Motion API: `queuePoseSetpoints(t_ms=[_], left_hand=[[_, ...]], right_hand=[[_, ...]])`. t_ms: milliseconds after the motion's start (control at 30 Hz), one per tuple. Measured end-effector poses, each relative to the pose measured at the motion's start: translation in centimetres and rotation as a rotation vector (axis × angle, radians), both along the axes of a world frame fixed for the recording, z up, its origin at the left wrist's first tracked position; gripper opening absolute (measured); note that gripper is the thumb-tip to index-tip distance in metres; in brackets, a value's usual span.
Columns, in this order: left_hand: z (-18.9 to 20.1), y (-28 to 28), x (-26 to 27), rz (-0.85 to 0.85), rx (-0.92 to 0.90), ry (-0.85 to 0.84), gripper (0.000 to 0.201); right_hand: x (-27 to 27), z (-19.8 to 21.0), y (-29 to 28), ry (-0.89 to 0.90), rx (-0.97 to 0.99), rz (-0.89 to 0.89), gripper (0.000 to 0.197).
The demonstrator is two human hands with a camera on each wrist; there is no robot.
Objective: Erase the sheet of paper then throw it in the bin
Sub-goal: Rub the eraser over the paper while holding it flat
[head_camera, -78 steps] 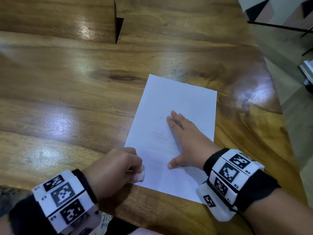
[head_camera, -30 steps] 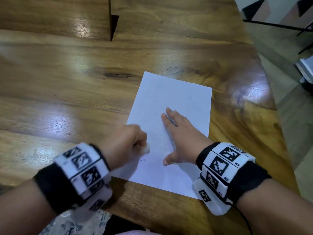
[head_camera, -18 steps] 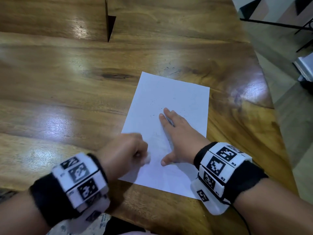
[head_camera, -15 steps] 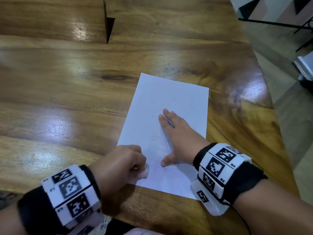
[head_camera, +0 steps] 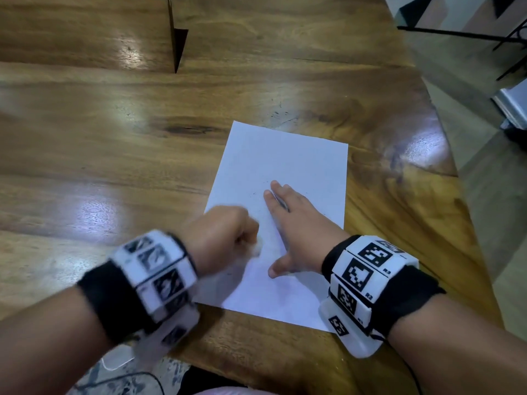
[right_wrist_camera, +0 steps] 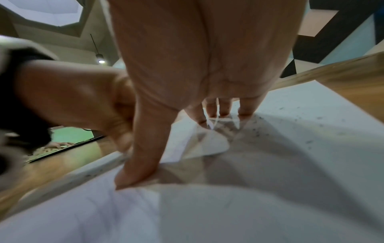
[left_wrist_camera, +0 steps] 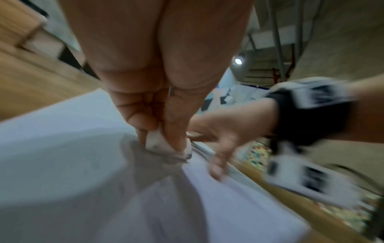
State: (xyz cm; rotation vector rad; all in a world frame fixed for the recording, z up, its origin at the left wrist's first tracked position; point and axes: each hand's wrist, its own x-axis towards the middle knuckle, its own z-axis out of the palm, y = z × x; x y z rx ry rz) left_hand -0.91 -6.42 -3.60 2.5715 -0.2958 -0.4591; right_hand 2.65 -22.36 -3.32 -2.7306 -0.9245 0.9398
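Observation:
A white sheet of paper [head_camera: 288,166] lies on the wooden table [head_camera: 114,138], with small dark eraser crumbs scattered on it. My left hand [head_camera: 225,238] pinches a small white eraser [left_wrist_camera: 158,143] between thumb and fingers and presses it on the sheet's lower left part; the hand is motion-blurred. My right hand [head_camera: 296,223] lies flat on the paper [right_wrist_camera: 290,148] with fingers straight and thumb spread, holding the sheet down just right of the eraser. No bin is in view.
The table's right edge [head_camera: 456,178] drops to a grey floor. A dark notch [head_camera: 178,44] between table boards sits at the far left. Black metal legs [head_camera: 507,41] and a pale object [head_camera: 513,106] stand on the floor at the right.
My left hand has rubbed the eraser back and forth over the sheet's lower left part and is now farther up than half a second ago. The right hand stays flat on the paper.

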Motion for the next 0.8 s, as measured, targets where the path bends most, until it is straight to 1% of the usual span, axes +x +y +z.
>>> queuePoseSetpoints(t_ms=[33,100,133,233,300,333,367,433,467,500,533,600,667,700,800], left_hand=[[-0.2,0.0,-1.2,-0.042,-0.01,0.037,0.009],[-0.2,0.1,-1.0,-0.053,-0.017,0.053,0.006],[-0.1,-0.1,0.0,-0.03,-0.006,0.032,0.005],[0.1,-0.3,4.0,0.092,0.017,-0.051,0.01],[0.1,-0.4,4.6,0.129,0.017,-0.063,0.008],[0.3,-0.3,3.9,0.123,0.023,-0.063,0.004],[0.3,-0.1,2.8,0.094,0.033,-0.043,0.006],[0.3,-0.1,1.0,0.016,0.041,0.046,0.026],[0.4,-0.2,0.8,-0.007,0.051,0.082,0.032],[0.5,-0.2,1.2,-0.008,0.06,0.086,0.033],[0.7,-0.3,2.0,0.015,0.056,0.064,0.026],[0.9,-0.5,4.2,0.098,0.034,-0.008,0.003],[0.7,-0.8,5.0,0.117,0.012,-0.036,0.006],[0.6,-0.9,4.6,0.113,0.005,-0.032,0.004],[0.1,-1.0,0.9,0.002,-0.001,0.029,0.004]], right_hand=[[0.0,0.0,0.0,0.005,0.001,0.001,0.127],[0.0,-0.1,0.0,-0.001,-0.003,0.01,0.127],[0.0,-0.2,0.0,-0.006,-0.007,0.015,0.127],[0.1,-0.1,0.0,-0.01,-0.007,0.013,0.127],[0.1,0.0,-0.1,-0.012,-0.009,0.016,0.127],[0.0,0.0,-0.1,-0.013,-0.008,0.017,0.127],[0.0,0.0,-0.1,-0.013,-0.005,0.015,0.127],[0.0,0.1,-0.2,-0.012,-0.001,0.012,0.126],[0.0,0.1,-0.2,-0.01,0.001,0.013,0.125],[0.0,0.1,-0.2,-0.011,0.004,0.013,0.125],[0.0,0.1,-0.2,-0.014,0.005,0.013,0.125],[0.0,0.0,-0.2,-0.011,0.008,0.011,0.127],[0.0,0.0,-0.2,-0.008,0.013,0.001,0.128],[0.0,-0.1,-0.2,-0.005,0.019,-0.003,0.128],[0.1,-0.4,-0.3,-0.002,0.047,-0.029,0.131]])
